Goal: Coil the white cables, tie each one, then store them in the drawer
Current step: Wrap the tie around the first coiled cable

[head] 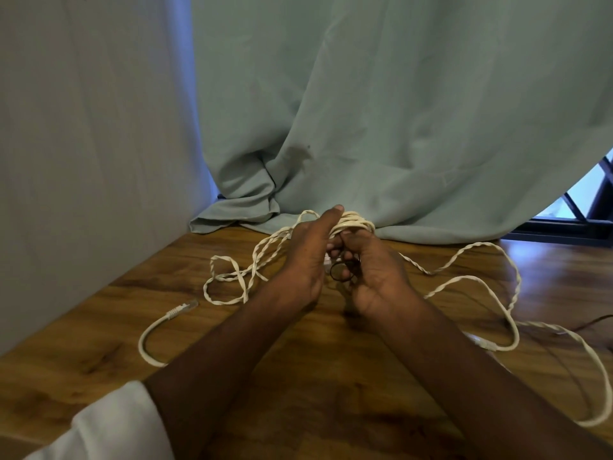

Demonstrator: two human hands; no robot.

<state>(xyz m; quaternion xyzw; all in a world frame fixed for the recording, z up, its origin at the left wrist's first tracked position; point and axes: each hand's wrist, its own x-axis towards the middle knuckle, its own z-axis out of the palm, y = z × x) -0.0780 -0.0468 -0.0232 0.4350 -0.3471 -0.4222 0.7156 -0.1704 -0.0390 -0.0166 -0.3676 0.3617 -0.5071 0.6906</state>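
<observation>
Hands meet over the middle of the wooden counter (139,330), seen from the head camera looking down along both bare forearms. The left hand (306,260) has a bundle of white cable loops (353,224) wound around its fingers (331,215), which reach forward with the wraps lying across them near the tips. The right hand (374,277) sits just beside it, touching, its fingers curled inward around a small dark ring (341,272) that looks like a hair tie or rubber band, held in the gap between the two palms.

From the bundle the rest of the white cable (481,280), twisted along its length, trails loose over the counter in wide loops. Some loops lie to the left of the hands, tangled over one another. More run off to the right and curve back toward the near edge. One plug end (182,308) rests on the wood at the left, clear of the hands. Another connector (486,343) lies on the right among the loops.

A white sleeve (116,423) covers the left upper arm. Behind the counter a pale green curtain (398,111) hangs down and bunches on the far edge, beside a plain wall (83,144) at the left.
</observation>
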